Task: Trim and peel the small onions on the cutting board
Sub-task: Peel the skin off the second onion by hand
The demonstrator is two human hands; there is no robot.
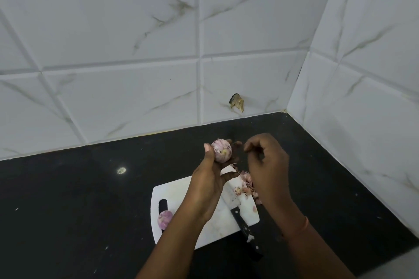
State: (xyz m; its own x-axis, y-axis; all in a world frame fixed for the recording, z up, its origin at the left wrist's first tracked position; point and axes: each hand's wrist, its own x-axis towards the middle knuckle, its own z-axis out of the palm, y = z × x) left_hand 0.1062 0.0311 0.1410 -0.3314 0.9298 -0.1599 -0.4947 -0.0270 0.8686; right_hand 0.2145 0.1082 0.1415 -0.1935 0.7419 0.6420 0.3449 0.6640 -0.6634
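My left hand (207, 184) holds a small pale purple onion (222, 150) up above the far edge of the white cutting board (179, 192), its cut end facing me. My right hand (267, 165) hovers just right of the onion with fingers curled, thumb and fingertips pinched together; whether a bit of skin is between them I cannot tell. A second small onion (164, 219) lies at the board's left edge by the handle slot. A pile of pinkish peels (246, 184) sits on the board's right side. A black-handled knife (240, 215) lies on the board, handle toward me.
The board lies on a black countertop (79, 199) in a corner of white marble-look tiled walls (136, 52). A dry brown scrap (237, 102) sticks to the back wall. A light glint shows on the counter to the left.
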